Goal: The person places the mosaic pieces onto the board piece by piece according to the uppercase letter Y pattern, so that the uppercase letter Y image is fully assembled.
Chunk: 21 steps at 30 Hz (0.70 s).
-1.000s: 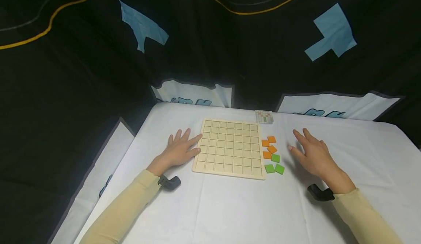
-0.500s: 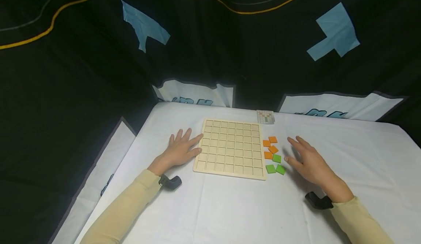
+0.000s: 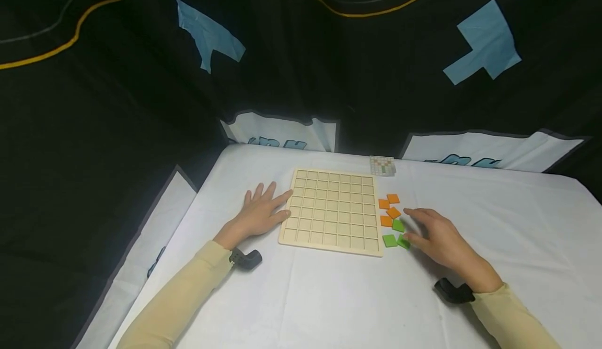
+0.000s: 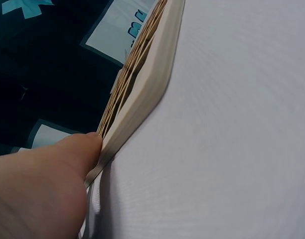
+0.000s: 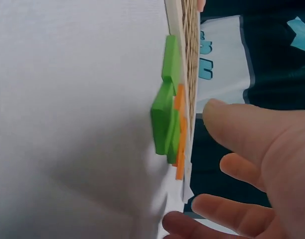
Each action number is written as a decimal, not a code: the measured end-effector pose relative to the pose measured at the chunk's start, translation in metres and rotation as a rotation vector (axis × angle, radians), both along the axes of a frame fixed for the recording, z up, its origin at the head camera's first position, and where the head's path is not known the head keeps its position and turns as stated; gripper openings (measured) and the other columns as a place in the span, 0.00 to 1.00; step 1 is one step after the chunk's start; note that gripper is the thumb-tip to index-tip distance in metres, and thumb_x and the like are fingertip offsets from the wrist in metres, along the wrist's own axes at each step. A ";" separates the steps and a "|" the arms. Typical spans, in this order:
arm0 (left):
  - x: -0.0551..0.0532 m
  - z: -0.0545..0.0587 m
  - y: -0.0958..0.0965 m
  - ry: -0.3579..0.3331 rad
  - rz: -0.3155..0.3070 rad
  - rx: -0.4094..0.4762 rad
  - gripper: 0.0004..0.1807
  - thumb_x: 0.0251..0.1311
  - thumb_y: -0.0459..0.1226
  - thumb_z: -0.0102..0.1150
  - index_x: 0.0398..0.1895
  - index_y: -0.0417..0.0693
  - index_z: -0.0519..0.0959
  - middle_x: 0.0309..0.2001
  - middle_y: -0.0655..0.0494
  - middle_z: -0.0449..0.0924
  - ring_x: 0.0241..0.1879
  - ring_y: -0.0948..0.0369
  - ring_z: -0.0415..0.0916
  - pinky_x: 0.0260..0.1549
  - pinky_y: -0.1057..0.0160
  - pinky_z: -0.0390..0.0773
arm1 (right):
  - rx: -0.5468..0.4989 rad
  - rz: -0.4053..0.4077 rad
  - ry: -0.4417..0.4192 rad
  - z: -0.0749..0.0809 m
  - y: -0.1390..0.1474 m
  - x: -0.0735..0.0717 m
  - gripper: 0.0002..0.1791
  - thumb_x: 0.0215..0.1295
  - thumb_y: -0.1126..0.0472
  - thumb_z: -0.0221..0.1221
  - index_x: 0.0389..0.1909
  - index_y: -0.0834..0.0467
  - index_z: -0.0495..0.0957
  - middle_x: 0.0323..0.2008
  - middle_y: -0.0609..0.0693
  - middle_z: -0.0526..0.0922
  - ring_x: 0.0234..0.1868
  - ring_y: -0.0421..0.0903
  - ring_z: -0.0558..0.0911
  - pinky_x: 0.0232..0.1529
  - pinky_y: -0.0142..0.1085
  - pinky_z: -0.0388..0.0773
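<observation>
A pale wooden grid board (image 3: 332,212) lies flat on the white cloth. Its left edge is touched by the thumb and index finger of my left hand (image 3: 256,216), whose fingers are spread. Beside the board's right edge are several orange square tiles (image 3: 386,221) and three green square tiles (image 3: 390,241). My right hand (image 3: 438,237) hovers just right of the tiles, fingers a little bent and apart, holding nothing. In the right wrist view the thumb (image 5: 237,124) stands above the green tiles (image 5: 162,119) without touching them.
A small stack of clear-looking cards with a coloured grid (image 3: 382,166) lies behind the board's far right corner. A black curtain (image 3: 348,67) with blue tape patches hangs behind the white-covered table (image 3: 357,297).
My right hand has moved left and lower, toward the tiles, its fingers bending slightly. The left hand stays at the board's edge.
</observation>
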State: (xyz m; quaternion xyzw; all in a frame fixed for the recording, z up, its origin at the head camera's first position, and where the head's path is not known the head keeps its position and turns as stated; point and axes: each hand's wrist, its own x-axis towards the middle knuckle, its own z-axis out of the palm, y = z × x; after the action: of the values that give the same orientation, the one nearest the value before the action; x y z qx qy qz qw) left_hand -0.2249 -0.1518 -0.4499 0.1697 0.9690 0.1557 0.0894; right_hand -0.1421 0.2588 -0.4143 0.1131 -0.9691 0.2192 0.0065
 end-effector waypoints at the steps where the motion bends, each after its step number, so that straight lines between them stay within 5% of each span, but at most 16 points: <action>1: 0.000 0.000 0.000 0.000 -0.001 0.000 0.35 0.74 0.56 0.46 0.81 0.61 0.57 0.82 0.36 0.43 0.80 0.31 0.33 0.74 0.25 0.36 | -0.002 0.003 -0.001 -0.001 0.000 0.000 0.32 0.62 0.61 0.69 0.67 0.66 0.73 0.62 0.70 0.77 0.64 0.69 0.75 0.63 0.64 0.73; 6: 0.002 0.003 0.001 -0.007 0.000 -0.002 0.35 0.74 0.56 0.46 0.81 0.62 0.58 0.82 0.36 0.43 0.81 0.31 0.33 0.74 0.25 0.36 | 0.009 0.008 0.003 -0.004 -0.003 0.000 0.30 0.59 0.62 0.71 0.62 0.65 0.78 0.55 0.66 0.83 0.49 0.58 0.82 0.51 0.55 0.82; 10: 0.002 0.004 0.002 -0.008 0.001 -0.003 0.35 0.74 0.56 0.46 0.81 0.62 0.58 0.82 0.36 0.43 0.81 0.31 0.33 0.74 0.25 0.36 | 0.000 0.022 -0.010 -0.006 -0.005 0.000 0.27 0.57 0.63 0.72 0.59 0.64 0.81 0.49 0.61 0.85 0.39 0.48 0.77 0.39 0.42 0.79; 21: 0.000 0.000 0.000 -0.003 -0.005 0.000 0.35 0.74 0.56 0.45 0.81 0.62 0.57 0.82 0.36 0.43 0.80 0.31 0.33 0.73 0.25 0.36 | 0.017 0.055 -0.020 -0.010 -0.009 0.002 0.25 0.51 0.65 0.76 0.52 0.62 0.85 0.44 0.56 0.86 0.39 0.48 0.80 0.41 0.44 0.82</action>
State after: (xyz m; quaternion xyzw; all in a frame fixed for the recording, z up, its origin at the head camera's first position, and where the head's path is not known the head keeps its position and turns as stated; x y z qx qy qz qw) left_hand -0.2254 -0.1517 -0.4495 0.1717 0.9684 0.1560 0.0913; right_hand -0.1400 0.2496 -0.4240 0.1374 -0.9675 0.2122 -0.0099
